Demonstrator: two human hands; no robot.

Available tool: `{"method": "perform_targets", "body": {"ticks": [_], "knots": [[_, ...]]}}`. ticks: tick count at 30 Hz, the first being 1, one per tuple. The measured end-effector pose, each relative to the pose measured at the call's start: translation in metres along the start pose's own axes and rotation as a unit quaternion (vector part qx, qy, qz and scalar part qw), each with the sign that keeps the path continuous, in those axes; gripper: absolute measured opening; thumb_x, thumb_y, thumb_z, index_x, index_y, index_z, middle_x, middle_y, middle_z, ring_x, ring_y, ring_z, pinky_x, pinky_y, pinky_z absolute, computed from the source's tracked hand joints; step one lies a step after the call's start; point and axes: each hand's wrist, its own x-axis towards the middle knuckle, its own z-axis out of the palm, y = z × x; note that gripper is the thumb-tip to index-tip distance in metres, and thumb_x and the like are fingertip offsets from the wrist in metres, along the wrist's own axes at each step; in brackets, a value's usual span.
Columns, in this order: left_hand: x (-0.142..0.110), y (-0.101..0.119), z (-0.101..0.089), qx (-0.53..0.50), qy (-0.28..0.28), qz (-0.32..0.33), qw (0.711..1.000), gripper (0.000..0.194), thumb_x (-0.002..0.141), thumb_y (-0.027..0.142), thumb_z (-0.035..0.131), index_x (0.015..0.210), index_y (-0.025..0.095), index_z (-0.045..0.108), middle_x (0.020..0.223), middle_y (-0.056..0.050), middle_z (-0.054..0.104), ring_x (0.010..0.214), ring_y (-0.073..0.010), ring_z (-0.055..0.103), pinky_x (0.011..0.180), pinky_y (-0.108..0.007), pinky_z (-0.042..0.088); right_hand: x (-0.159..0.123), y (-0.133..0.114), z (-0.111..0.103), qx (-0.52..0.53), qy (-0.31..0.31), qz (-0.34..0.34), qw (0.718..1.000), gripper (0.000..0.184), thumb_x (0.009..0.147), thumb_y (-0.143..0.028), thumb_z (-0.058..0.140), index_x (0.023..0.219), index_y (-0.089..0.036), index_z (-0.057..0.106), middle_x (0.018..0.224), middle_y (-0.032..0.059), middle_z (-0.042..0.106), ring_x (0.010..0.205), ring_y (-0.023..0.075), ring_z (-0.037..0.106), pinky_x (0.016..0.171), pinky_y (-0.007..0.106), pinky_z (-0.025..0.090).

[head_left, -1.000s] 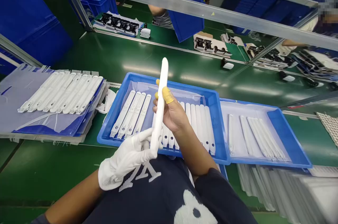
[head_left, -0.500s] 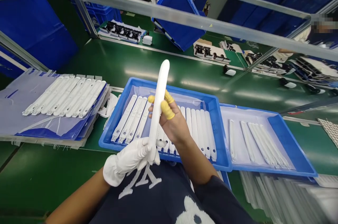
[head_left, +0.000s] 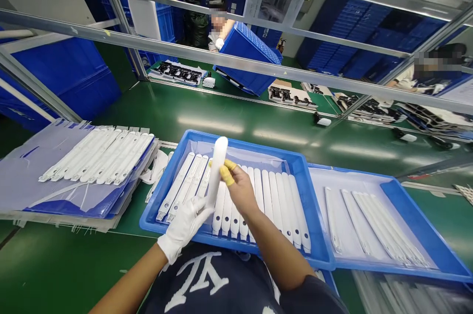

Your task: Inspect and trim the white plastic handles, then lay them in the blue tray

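White plastic strip (head_left: 218, 171) upright in both hands

Gloved left hand (head_left: 183, 227) clenched around the strip's lower end; right hand (head_left: 238, 188) pinching its side, yellow-cotted fingers (head_left: 228, 172) pressed against it. Strip held just above a blue tray (head_left: 244, 144) of matching strips (head_left: 273, 200), with a second tray (head_left: 417, 215) alongside on the green worktop (head_left: 221, 112).

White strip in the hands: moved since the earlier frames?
Yes, downward: the white strip has dropped toward the blue tray, its top end going from well past the tray's far rim to about level with it.
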Motion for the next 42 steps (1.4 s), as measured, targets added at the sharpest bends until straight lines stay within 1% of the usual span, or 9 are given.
{"method": "perform_targets", "body": {"ticks": [3, 8, 16, 23, 28, 30, 33, 37, 42], "knots": [[0.0, -0.012, 0.005, 0.07, 0.013, -0.015, 0.997, 0.041, 0.097, 0.04, 0.05, 0.128, 0.019, 0.065, 0.116, -0.012, 0.073, 0.114, -0.0292, 0.064, 0.107, -0.045, 0.047, 0.012, 0.035, -0.007, -0.26, 0.003, 0.035, 0.965, 0.041, 0.105, -0.03, 0.036, 0.14, -0.017, 0.054, 0.124, 0.0159, 0.066, 0.109, 0.0228, 0.063, 0.089, 0.041, 0.055], [0.006, -0.027, 0.009, 0.167, -0.031, -0.059, 0.984, 0.049, 0.094, 0.024, 0.049, 0.143, 0.018, 0.055, 0.127, -0.012, 0.072, 0.122, -0.0285, 0.064, 0.108, -0.043, 0.048, 0.005, 0.074, -0.011, -0.438, -0.165, 0.056, 0.882, 0.036, 0.086, 0.006, 0.049, 0.113, -0.008, 0.069, 0.117, 0.0219, 0.068, 0.11, 0.0298, 0.06, 0.085, 0.041, 0.053], [0.032, -0.03, 0.02, 0.229, -0.08, -0.162, 0.957, 0.038, 0.102, 0.04, 0.051, 0.128, 0.015, 0.063, 0.11, -0.014, 0.074, 0.099, -0.0263, 0.072, 0.094, -0.048, 0.054, 0.002, 0.078, -0.01, -0.57, -0.312, -0.024, 0.759, 0.033, 0.086, 0.006, 0.055, 0.107, -0.015, 0.068, 0.117, 0.0126, 0.067, 0.105, 0.0238, 0.057, 0.079, 0.032, 0.045], [0.017, 0.002, 0.01, 0.118, -0.074, -0.102, 0.985, 0.043, 0.099, 0.04, 0.046, 0.133, 0.018, 0.059, 0.127, -0.014, 0.066, 0.122, -0.03, 0.06, 0.107, -0.043, 0.044, 0.002, 0.067, -0.024, -0.559, -0.227, -0.072, 0.794, 0.029, 0.084, 0.003, 0.051, 0.1, -0.014, 0.069, 0.098, 0.0136, 0.065, 0.097, 0.0257, 0.055, 0.074, 0.034, 0.045], [-0.008, 0.037, -0.001, -0.02, -0.162, -0.059, 0.985, 0.041, 0.1, 0.047, 0.041, 0.08, 0.02, 0.065, 0.082, -0.002, 0.07, 0.082, -0.021, 0.067, 0.083, -0.032, 0.054, -0.015, 0.052, -0.016, -0.522, -0.075, -0.092, 0.845, 0.039, 0.092, 0.0, 0.037, 0.094, -0.02, 0.071, 0.11, 0.0147, 0.061, 0.109, 0.0266, 0.053, 0.091, 0.043, 0.047], [-0.014, 0.042, 0.0, -0.053, -0.17, -0.047, 0.983, 0.04, 0.099, 0.047, 0.044, 0.076, 0.021, 0.062, 0.082, -0.002, 0.07, 0.08, -0.02, 0.066, 0.08, -0.031, 0.053, -0.024, 0.043, -0.007, -0.443, 0.044, -0.124, 0.887, 0.038, 0.097, -0.008, 0.036, 0.093, -0.023, 0.071, 0.126, 0.015, 0.056, 0.123, 0.0287, 0.048, 0.097, 0.048, 0.046], [-0.021, 0.04, 0.007, -0.114, -0.163, -0.052, 0.979, 0.033, 0.094, 0.046, 0.056, 0.078, 0.019, 0.063, 0.082, -0.004, 0.072, 0.08, -0.0203, 0.066, 0.08, -0.032, 0.054, -0.032, 0.02, 0.006, -0.128, 0.193, -0.149, 0.961, 0.026, 0.1, -0.028, 0.046, 0.117, -0.033, 0.066, 0.14, 0.0104, 0.049, 0.132, 0.0276, 0.047, 0.1, 0.049, 0.047], [-0.028, 0.034, 0.015, -0.162, -0.167, -0.06, 0.971, 0.03, 0.089, 0.045, 0.063, 0.079, 0.018, 0.067, 0.084, -0.006, 0.073, 0.079, -0.0214, 0.065, 0.078, -0.033, 0.054, -0.036, -0.012, 0.012, 0.264, 0.019, 0.056, 0.963, 0.057, 0.097, -0.067, 0.039, 0.139, -0.031, 0.055, 0.112, 0.0094, 0.069, 0.093, 0.0231, 0.068, 0.083, 0.043, 0.055], [-0.037, 0.034, 0.019, -0.152, -0.185, -0.04, 0.97, 0.027, 0.091, 0.041, 0.061, 0.08, 0.018, 0.07, 0.085, -0.006, 0.074, 0.082, -0.0217, 0.066, 0.083, -0.033, 0.054, -0.041, -0.017, 0.012, 0.389, -0.071, 0.154, 0.905, 0.078, 0.086, -0.083, 0.042, 0.119, -0.019, 0.071, 0.056, -0.0021, 0.056, 0.047, 0.0123, 0.046, 0.055, 0.028, 0.045]]}}
